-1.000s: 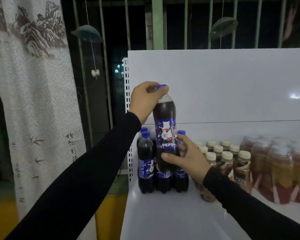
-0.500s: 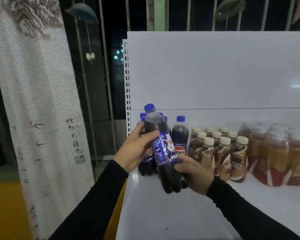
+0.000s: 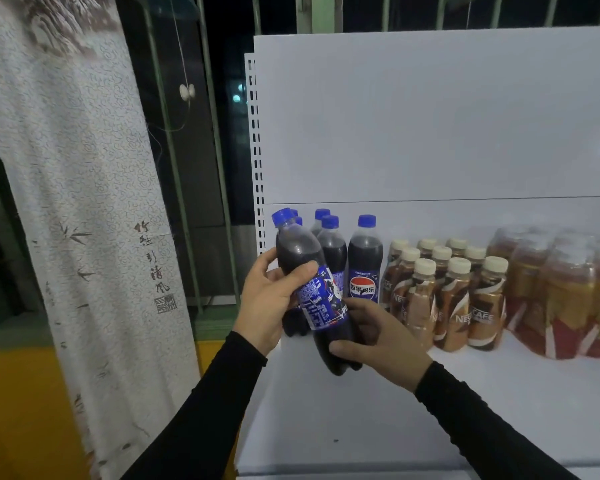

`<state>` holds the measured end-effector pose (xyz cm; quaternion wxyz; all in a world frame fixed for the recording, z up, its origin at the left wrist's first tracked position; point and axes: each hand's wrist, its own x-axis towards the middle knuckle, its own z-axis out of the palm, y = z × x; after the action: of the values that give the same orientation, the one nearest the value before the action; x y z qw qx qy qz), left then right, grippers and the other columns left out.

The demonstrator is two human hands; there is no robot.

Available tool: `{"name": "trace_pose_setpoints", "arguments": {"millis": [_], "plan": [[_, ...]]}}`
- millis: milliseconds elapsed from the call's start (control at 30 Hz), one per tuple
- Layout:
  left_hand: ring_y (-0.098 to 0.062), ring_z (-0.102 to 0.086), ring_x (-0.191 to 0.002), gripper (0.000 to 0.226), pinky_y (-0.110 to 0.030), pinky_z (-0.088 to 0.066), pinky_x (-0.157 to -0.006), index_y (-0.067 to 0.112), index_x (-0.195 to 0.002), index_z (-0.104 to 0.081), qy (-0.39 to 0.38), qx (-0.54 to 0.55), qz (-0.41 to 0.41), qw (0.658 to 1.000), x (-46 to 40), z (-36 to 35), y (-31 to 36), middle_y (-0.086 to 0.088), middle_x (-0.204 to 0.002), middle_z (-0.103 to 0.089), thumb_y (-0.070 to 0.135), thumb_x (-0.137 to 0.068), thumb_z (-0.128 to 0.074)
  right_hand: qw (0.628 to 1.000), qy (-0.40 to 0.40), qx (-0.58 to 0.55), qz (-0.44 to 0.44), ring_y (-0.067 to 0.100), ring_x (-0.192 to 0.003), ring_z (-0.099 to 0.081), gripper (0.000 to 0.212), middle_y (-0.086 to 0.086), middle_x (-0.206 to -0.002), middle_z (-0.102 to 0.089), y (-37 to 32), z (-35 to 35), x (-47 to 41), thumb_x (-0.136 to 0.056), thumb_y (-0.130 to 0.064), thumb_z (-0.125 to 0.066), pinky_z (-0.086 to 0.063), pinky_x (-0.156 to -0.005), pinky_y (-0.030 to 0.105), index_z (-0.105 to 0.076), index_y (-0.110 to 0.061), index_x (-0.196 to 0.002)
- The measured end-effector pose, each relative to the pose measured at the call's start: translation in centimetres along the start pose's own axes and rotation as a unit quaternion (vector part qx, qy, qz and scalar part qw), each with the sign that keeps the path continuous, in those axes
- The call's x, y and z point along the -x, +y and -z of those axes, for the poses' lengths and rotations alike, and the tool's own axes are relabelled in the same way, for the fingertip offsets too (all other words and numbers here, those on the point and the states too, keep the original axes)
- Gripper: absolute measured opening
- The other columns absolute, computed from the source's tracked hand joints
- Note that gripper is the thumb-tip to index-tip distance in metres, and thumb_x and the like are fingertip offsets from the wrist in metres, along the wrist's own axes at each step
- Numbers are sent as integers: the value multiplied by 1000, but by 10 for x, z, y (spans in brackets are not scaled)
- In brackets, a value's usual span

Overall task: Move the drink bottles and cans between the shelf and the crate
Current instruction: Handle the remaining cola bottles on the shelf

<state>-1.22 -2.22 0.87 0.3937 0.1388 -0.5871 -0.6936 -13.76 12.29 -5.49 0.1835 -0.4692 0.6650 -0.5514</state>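
Note:
I hold a dark cola bottle with a blue cap and blue label, tilted with its cap to the upper left, just above the white shelf. My left hand grips its upper half, thumb across the label. My right hand grips its lower end from the right. Behind it several more blue-capped cola bottles stand upright at the shelf's left end. No crate is in view.
Right of the colas stand several brown coffee bottles with cream caps, then shrink-wrapped packs of amber drink bottles. The shelf's white back panel rises behind. A patterned curtain hangs at the left, with window bars behind.
The bottle was upright and raised over the row, my left hand on its cap. It has come down and tilted, and my left hand now grips its upper body.

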Motion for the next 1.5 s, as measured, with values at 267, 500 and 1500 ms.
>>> {"name": "trace_pose_setpoints", "arguments": {"millis": [267,500,1500], "plan": [[-14,-74,-87,37,-22,-57,-68,20,-128,-55,-51,-14,15,998,2,7,-9,-1,-98,-77,21,-93,-67,987,-31,-152,-36,11,-106,-68,59,-2,-116,-72,5,-4,6,-67,-35,-84,-55,-84,28,-63,-25,-121],[-14,-75,-80,39,-30,-59,-66,26,-130,-48,-59,24,42,997,2,5,-12,2,-91,-78,18,-95,-63,966,-71,-243,-57,31,-105,-61,73,12,-117,-69,10,-7,2,-53,-53,-91,-42,-92,58,-72,-22,-116],[-13,-75,-82,57,-27,-60,-63,21,-141,-46,16,13,21,1000,3,14,-13,7,-89,-77,21,-90,-71,999,-19,4,-25,-5,-103,-60,52,-28,-115,-56,-22,-21,16,-70,-59,-73,-52,-74,12,-46,-50,-114]]}}
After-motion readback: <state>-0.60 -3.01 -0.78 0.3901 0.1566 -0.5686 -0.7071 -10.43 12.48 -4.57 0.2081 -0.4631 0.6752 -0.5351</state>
